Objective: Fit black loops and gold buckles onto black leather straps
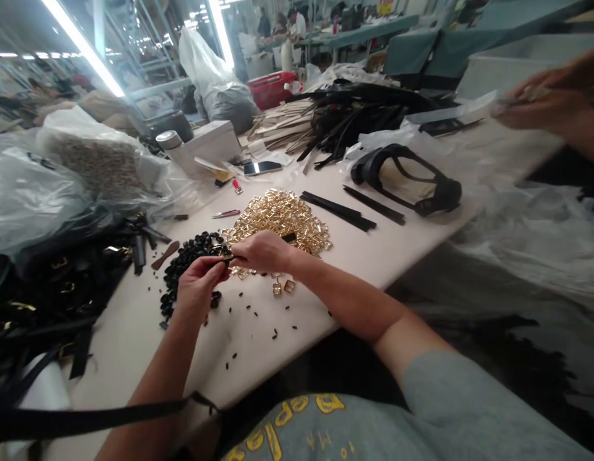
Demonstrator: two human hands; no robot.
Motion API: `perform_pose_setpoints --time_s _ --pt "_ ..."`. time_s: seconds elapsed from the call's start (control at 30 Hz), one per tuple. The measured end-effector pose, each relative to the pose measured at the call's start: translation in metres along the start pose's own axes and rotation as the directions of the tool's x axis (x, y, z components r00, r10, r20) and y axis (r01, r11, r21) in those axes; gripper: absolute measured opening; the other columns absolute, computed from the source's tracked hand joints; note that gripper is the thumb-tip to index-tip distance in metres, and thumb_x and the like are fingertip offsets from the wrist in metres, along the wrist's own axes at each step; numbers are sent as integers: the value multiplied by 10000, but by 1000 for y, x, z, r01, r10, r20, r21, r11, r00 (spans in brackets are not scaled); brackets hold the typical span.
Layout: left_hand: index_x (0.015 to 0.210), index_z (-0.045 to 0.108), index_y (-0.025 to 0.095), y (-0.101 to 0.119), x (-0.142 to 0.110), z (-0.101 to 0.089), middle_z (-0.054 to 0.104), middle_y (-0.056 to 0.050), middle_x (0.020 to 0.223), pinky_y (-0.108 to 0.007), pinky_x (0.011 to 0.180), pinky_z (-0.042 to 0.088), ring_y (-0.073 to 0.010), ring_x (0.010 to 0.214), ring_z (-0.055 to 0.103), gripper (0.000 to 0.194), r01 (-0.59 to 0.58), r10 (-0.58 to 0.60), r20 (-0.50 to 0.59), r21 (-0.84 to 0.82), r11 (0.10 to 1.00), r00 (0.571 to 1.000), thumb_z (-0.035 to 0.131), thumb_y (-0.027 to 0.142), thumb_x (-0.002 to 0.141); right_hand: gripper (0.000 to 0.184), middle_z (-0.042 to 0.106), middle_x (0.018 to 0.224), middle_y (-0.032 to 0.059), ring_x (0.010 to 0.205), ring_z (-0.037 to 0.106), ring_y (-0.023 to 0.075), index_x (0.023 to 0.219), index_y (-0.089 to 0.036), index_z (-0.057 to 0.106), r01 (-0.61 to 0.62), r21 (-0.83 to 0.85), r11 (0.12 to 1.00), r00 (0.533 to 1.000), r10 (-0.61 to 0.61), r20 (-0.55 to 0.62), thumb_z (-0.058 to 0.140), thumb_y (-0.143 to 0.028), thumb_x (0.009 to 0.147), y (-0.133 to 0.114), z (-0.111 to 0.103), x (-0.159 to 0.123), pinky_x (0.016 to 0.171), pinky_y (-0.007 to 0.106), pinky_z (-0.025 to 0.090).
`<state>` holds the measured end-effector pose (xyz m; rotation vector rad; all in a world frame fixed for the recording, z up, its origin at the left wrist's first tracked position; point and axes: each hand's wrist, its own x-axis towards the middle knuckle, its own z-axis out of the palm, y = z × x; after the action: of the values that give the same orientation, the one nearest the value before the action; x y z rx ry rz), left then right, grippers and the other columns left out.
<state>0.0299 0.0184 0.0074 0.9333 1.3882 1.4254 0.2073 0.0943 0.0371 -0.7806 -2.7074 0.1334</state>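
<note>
My left hand and my right hand meet over the table. Both are closed, fingertips pinching a narrow black strap between them. A flat black end shows beyond my right wrist; whether it belongs to the same strap I cannot tell. Just behind my right hand spreads a heap of gold-coloured buckles. Beside my left hand lies a pile of small black loops. Two loose buckles rest in front of the heap. Small black bits are scattered nearer to me.
Black strips lie right of the heap, near a black strap piece on plastic. Thread snips, a phone and a flask stand behind. Finished-looking black straps crowd the left. Another person's hands work at right.
</note>
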Motion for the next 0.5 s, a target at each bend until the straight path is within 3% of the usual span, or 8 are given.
perform_pose_setpoints --time_s 0.13,0.27,0.37,0.5 --pt "817 669 158 17 21 -1 684 -35 740 -257 629 530 -139 632 640 422 -31 30 26 70 997 999 865 383 519 327 678 926 63 729 571 150 974 -149 635 -79 -20 997 989 76 -125 443 -413 998 16 -2 1 570 286 247" --pt "746 685 162 18 36 -10 670 -41 679 -237 571 471 -138 605 595 353 -91 50 119 365 927 992 828 419 549 279 671 954 79 726 550 147 994 -136 638 -204 -22 979 962 196 -191 441 -333 1003 30 -3 1 586 292 258" --pt "768 703 186 10 39 -18 677 -34 705 -238 557 431 -135 592 566 306 -169 35 232 588 791 972 769 443 617 264 673 936 86 701 535 148 1011 -140 641 -254 -10 967 946 247 -211 441 -312 999 37 -4 0 591 293 259" --pt "851 715 224 4 36 -18 685 -40 803 -270 627 443 -168 673 595 227 -412 109 414 771 486 904 687 405 718 273 673 928 87 701 539 153 1027 -141 637 -255 -16 967 944 246 -219 433 -320 998 39 -2 0 591 297 257"
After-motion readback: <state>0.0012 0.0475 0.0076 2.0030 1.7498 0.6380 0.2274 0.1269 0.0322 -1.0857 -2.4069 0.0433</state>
